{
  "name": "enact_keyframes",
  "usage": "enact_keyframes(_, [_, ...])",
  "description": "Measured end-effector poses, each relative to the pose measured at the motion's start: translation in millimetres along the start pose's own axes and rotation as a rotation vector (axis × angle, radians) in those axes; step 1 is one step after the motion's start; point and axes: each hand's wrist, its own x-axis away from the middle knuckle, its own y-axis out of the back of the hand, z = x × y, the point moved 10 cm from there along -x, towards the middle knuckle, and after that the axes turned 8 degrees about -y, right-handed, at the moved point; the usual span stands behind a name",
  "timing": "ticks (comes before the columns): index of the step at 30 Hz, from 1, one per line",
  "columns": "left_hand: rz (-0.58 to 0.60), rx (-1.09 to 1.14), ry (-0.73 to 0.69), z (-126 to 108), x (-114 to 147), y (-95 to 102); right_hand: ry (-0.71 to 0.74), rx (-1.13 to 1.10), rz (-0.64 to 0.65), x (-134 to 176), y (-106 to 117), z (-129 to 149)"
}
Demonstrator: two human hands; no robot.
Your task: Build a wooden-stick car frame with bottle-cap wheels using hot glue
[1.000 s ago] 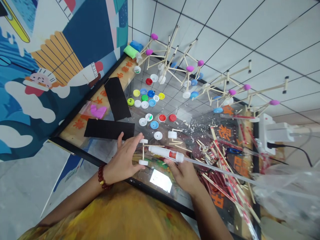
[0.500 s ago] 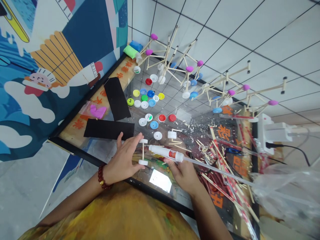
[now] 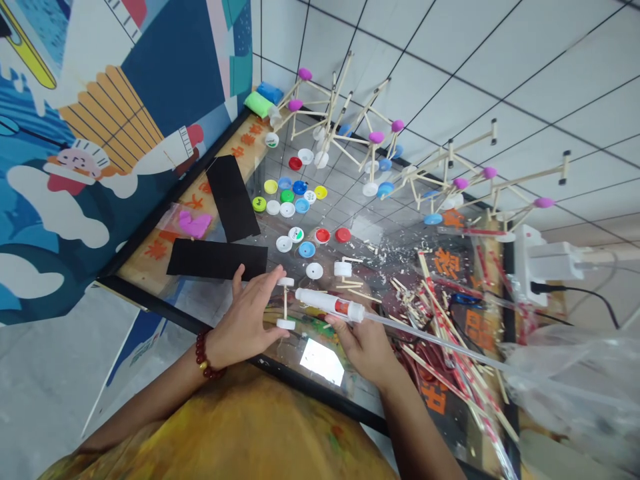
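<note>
- A glass-topped counter is spreading across the scene, its black near edge running past the person's body.
- Along its far right side, stick models with pink blobs and bottle-cap feet are standing in a row.
- To the right, a loose heap of sticks and red-and-white wrappers is lying.
- Two black strips are lying flat on the left.
- The left hand is coming in from the near left, its grip clamped on a small axle, thumb at the near end and fingers at the far end.
- The right hand is closing its grip around a white glue tool, which is lying left to right, nozzle pointing left and slightly far; a clear rod is trailing from it rightward.
- The axle, a stick between two white caps, is sitting just left of the nozzle, its long axis running near to far. Contact is hard to tell.
- Both hands are keeping almost the same pose as a second ago, which is suggesting a steady hold at the joint.
- Loose coloured caps are lying beyond the hands.
</note>
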Motion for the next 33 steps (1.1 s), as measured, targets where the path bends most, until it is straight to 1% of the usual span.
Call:
enact_keyframes(8, [-0.002, -0.007, -0.004, 0, 0, 0.2, -0.020, 0.007, 0.004, 1, -3, -1])
enact_keyframes(13, [-0.002, -0.004, -0.002, 0, 0, 0.5, -0.056, -0.012, 0.021, 2, -3, -5])
enact_keyframes(16, [0.001, -0.006, 0.009, 1, 1, 0.3, -0.087, -0.131, 0.057, 4, -3, -7])
enact_keyframes(19, [-0.002, -0.015, 0.004, 0, 1, 0.7, -0.115, -0.337, 0.115, 8, -5, -11])
enact_keyframes(21, [-0.007, -0.020, 0.000, 0, 1, 1.4, -0.145, -0.448, 0.125, 10, -5, -17])
enact_keyframes(23, [-0.012, -0.021, 0.000, 0, 2, 2.1, -0.182, -0.518, 0.080, 10, 3, -30])
enact_keyframes(24, [-0.014, -0.023, 0.002, 1, 2, 2.4, -0.203, -0.541, 0.027, 8, 11, -38])
enact_keyframes(27, [-0.019, -0.031, -0.002, 1, 2, 3.0, -0.258, -0.554, -0.213, -4, 48, -67])
enact_keyframes(29, [-0.022, -0.036, -0.007, 1, 2, 3.2, -0.277, -0.478, -0.336, -18, 72, -83])
enact_keyframes(30, [-0.025, -0.038, -0.008, 0, 2, 3.4, -0.305, -0.422, -0.376, -25, 81, -91])
enact_keyframes(33, [-0.036, -0.043, -0.008, 0, 1, 3.9, -0.358, -0.326, -0.384, -51, 90, -113])
